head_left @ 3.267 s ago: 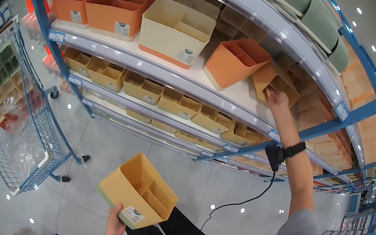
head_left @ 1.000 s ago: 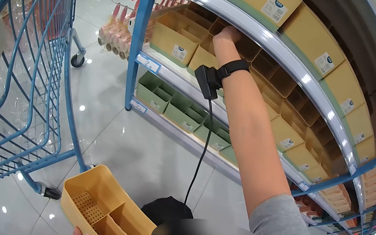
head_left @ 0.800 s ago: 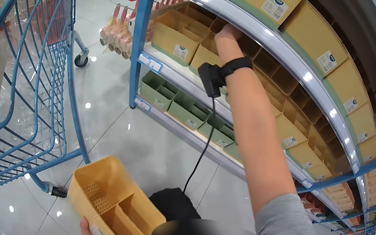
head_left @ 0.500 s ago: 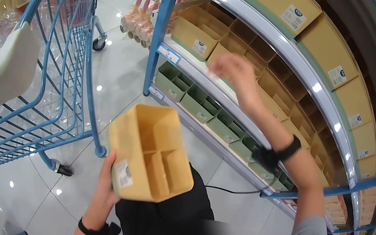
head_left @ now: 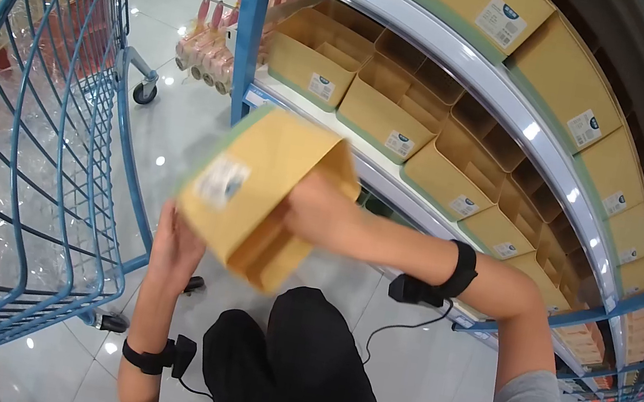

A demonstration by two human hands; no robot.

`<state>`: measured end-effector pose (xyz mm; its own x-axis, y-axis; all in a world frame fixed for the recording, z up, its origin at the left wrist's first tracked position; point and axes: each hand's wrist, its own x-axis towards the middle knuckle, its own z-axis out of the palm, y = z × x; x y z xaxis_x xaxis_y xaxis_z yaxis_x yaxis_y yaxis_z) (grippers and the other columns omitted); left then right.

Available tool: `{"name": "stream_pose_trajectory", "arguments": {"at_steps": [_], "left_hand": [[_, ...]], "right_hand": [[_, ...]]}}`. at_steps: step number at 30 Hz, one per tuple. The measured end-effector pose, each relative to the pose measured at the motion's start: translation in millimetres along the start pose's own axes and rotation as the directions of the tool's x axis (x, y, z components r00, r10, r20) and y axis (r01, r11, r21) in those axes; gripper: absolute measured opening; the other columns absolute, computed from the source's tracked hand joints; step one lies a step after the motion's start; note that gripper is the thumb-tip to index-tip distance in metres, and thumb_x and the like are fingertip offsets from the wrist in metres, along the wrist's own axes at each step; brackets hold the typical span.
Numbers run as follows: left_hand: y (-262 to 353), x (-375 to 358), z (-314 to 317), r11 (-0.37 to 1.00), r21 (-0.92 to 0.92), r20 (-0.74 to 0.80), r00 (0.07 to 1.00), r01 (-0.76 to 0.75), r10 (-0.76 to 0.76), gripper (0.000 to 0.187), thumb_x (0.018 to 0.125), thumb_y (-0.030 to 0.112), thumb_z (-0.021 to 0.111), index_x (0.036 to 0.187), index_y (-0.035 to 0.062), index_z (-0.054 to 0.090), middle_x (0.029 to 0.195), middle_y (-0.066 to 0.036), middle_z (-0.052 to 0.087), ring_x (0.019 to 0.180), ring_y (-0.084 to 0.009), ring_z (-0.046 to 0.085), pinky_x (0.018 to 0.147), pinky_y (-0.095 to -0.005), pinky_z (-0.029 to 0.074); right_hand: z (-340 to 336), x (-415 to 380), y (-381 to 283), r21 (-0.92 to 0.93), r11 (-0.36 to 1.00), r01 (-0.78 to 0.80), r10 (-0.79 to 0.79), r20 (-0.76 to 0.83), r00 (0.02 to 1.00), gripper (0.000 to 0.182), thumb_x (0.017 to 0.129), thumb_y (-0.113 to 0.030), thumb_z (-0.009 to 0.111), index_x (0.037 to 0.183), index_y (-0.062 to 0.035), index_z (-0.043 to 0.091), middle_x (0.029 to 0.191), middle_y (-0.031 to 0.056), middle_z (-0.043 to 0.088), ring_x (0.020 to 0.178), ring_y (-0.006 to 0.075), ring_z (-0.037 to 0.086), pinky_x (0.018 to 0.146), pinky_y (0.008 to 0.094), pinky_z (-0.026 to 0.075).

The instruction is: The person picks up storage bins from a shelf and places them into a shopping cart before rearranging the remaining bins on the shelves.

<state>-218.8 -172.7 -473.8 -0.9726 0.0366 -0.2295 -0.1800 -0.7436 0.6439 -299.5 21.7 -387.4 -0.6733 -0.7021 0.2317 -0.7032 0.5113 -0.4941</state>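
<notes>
Yellow plastic organizer bin is held up in front of the person, tilted, white label facing the camera (motion-blurred). Left hand sits at its lower left edge, fingers stretched fairly flat against the bin's underside, touching it rather than wrapped round. Right hand is at the bin's right side near the open mouth; its fingers are hidden behind or inside the rim, so the grip cannot be told. Blue wire cart stands to the left. Shelf behind carries rows of matching yellow bins.
</notes>
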Motion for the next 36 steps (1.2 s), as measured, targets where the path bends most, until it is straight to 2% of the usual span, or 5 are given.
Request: {"name": "stream_pose_trajectory", "arguments": {"at_steps": [3,11,20,25,36], "left_hand": [[-1,-10,-13,0.98,0.179,-0.03,0.995,-0.086,0.092,0.056,0.092,0.045,0.04,0.137,0.011,0.034,0.132,-0.009,0.042,0.114,-0.0191,0.041,0.095,-0.0358,0.032],[-42,-57,-42,0.981,0.141,-0.028,0.991,0.133,-0.131,0.047,0.091,0.03,0.047,0.132,0.0065,0.04,0.12,-0.01,0.051,0.103,-0.0183,0.049,0.087,-0.0315,0.039],[-44,-74,-49,0.97,0.164,-0.114,0.98,0.178,-0.161,0.041,0.09,0.023,0.05,0.125,0.0025,0.045,0.111,-0.011,0.056,0.098,-0.0176,0.053,0.085,-0.0308,0.041],[-38,-80,-52,0.968,0.172,-0.162,0.974,0.183,-0.155,0.038,0.089,0.02,0.051,0.122,0.0022,0.048,0.109,-0.009,0.057,0.097,-0.017,0.054,0.084,-0.0307,0.041],[-31,-86,-67,0.963,0.199,-0.306,0.945,0.179,-0.112,0.037,0.088,0.025,0.053,0.118,0.0041,0.05,0.108,-0.009,0.057,0.094,-0.0174,0.053,0.081,-0.029,0.041]], "right_hand": [[-28,38,13,0.043,0.999,-0.013,0.026,-0.3,0.954,0.03,0.077,0.0,0.052,0.107,0.0032,0.053,0.11,0.0204,0.055,0.1,0.0398,0.052,0.086,0.0422,0.043],[-63,114,82,-0.196,0.955,-0.222,0.062,-0.601,0.797,0.023,0.083,-0.012,0.052,0.078,0.0086,0.061,0.079,0.0293,0.059,0.075,0.0433,0.059,0.069,0.0461,0.05],[-68,188,133,-0.146,0.845,-0.514,0.298,-0.669,0.681,0.03,0.086,-0.023,0.046,0.089,0.0019,0.063,0.101,0.024,0.059,0.098,0.0372,0.055,0.085,0.0428,0.044],[-71,221,150,0.187,0.916,-0.355,0.313,-0.886,0.341,0.037,0.09,-0.029,0.039,0.111,-0.0022,0.054,0.114,0.0202,0.055,0.107,0.0355,0.051,0.09,0.0421,0.042],[-71,229,181,0.227,0.925,-0.306,0.32,-0.898,0.301,0.038,0.09,-0.03,0.039,0.111,-0.0025,0.054,0.115,0.02,0.055,0.108,0.0349,0.051,0.091,0.0421,0.041]]}}
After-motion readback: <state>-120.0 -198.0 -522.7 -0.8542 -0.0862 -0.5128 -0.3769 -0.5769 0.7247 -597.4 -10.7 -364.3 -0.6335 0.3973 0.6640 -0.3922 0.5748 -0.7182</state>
